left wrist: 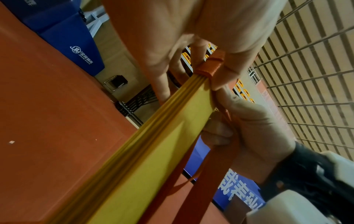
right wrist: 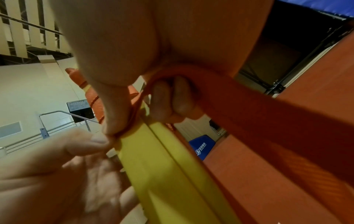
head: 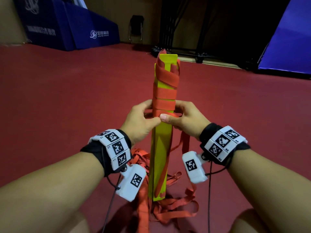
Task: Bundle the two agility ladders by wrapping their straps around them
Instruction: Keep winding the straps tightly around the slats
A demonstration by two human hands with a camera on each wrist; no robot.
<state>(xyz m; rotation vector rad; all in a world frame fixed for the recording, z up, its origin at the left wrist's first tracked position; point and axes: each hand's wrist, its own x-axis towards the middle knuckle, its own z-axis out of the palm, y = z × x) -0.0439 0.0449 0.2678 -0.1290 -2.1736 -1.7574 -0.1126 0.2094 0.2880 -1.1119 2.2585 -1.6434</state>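
Both hands [head: 165, 121] pinch strap [head: 165, 95] round, seemingly, stacked rungs [head: 161, 148].

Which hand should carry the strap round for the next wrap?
Probably right: the right hand already has the loose strap looped over its fingers, while the left hand grips the yellow rung stack.

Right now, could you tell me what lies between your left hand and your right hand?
The yellow rung stack, with the red strap wound round it, stands between the left hand and right hand; both grip it, thumbs nearly touching. The head view shows it.
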